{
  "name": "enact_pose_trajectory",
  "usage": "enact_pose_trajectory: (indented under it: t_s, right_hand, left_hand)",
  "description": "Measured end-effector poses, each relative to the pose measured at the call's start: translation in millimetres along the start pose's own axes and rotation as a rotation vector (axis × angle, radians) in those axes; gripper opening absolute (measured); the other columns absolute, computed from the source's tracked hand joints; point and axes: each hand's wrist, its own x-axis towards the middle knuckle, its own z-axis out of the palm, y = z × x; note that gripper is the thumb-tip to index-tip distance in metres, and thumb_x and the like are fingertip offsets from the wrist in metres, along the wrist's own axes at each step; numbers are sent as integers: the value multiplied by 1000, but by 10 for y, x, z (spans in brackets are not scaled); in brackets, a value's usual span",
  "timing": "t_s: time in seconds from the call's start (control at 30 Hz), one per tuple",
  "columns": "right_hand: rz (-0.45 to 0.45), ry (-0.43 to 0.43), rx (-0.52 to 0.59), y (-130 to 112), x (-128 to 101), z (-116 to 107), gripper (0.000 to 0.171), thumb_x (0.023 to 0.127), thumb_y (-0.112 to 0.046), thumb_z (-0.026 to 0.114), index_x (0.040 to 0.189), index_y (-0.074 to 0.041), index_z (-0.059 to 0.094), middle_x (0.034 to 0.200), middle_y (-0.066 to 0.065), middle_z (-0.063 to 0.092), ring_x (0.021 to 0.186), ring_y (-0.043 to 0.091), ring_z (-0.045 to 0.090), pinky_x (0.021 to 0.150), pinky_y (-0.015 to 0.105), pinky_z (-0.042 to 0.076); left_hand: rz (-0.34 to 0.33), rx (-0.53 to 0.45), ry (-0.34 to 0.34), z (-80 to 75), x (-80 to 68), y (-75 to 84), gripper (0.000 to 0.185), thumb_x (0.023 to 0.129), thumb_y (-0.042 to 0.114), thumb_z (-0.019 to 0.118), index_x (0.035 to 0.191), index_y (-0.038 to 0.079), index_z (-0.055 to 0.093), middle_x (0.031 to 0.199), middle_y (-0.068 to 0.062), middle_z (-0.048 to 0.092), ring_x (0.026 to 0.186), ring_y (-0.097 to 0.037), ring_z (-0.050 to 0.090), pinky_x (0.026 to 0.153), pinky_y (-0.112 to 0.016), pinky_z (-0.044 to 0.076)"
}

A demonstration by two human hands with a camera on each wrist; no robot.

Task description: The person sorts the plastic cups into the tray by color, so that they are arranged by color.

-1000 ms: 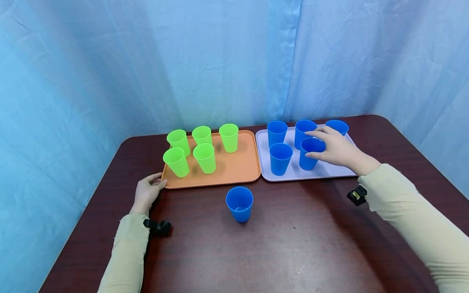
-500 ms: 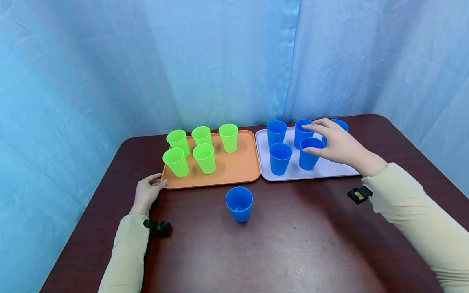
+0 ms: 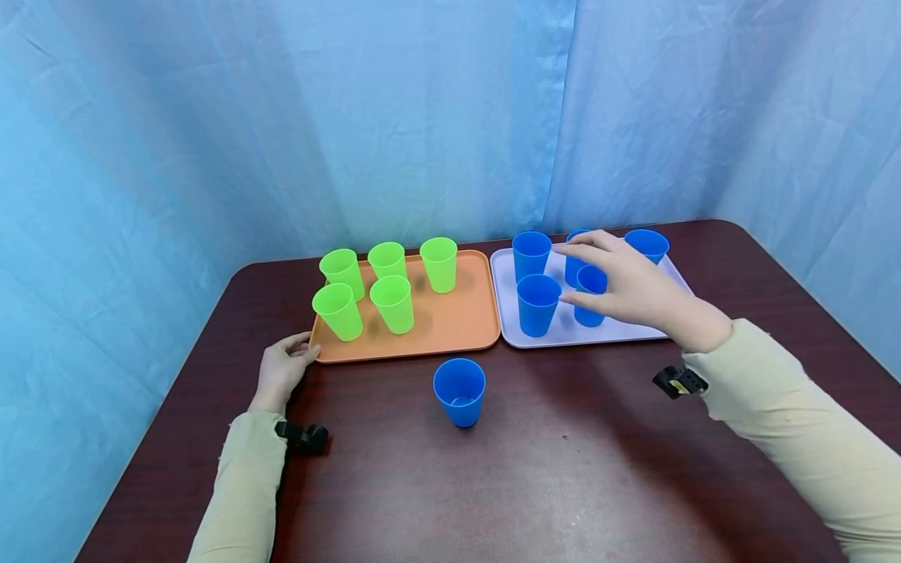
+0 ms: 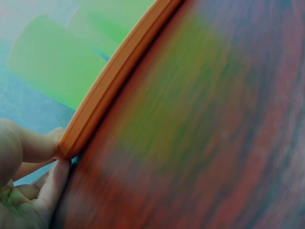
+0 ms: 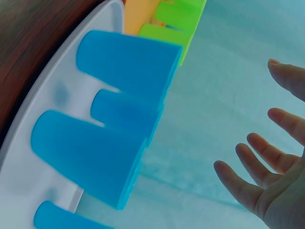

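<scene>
My left hand [image 3: 281, 371] pinches the near left corner of the orange tray [image 3: 461, 317]. In the left wrist view, its thumb and fingers meet at the tray rim [image 4: 102, 90]. Several green cups [image 3: 393, 305] stand upright on that tray. My right hand [image 3: 629, 285] hovers over the lavender tray [image 3: 508, 313], fingers spread and holding nothing. Its fingertips lie near the rim of the front left blue cup [image 3: 539, 311]; the right wrist view shows a gap between hand and cups. Another blue cup [image 3: 590, 319] is partly hidden behind the thumb. One blue cup [image 3: 461, 400] stands alone on the table.
The two trays lie side by side near the back edge of the dark wooden table [image 3: 535, 485]. More blue cups [image 3: 531, 254] stand along the lavender tray's back. A light blue curtain [image 3: 436, 117] hangs behind the table and at both sides.
My right hand has shifted left over the blue cups, from the front middle cup toward the front left one. The left hand, trays and cups look unmoved.
</scene>
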Motion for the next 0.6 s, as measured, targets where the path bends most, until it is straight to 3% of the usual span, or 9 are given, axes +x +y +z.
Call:
enact_pose_trajectory:
  t_s: [0.3,0.6]
  right_hand:
    - [-128,3,25,-228,47,81,59,78,-13,77,131,-2,54,127,18,51,118,34,48,90,50,49]
    - [-199,-15,56,-404,108,189,61,77,-16,79,132,-4,54,128,17,51,118,32,48,93,48,47]
  left_hand:
    - [2,-8,10,-4,-12,16,45,94,16,59,136,1,50,120,-19,55,107,-25,56,69,-15,42]
    - [-1,-9,13,0,-13,28,45,94,15,58,136,2,51,120,-18,55,107,-26,57,70,-15,41]
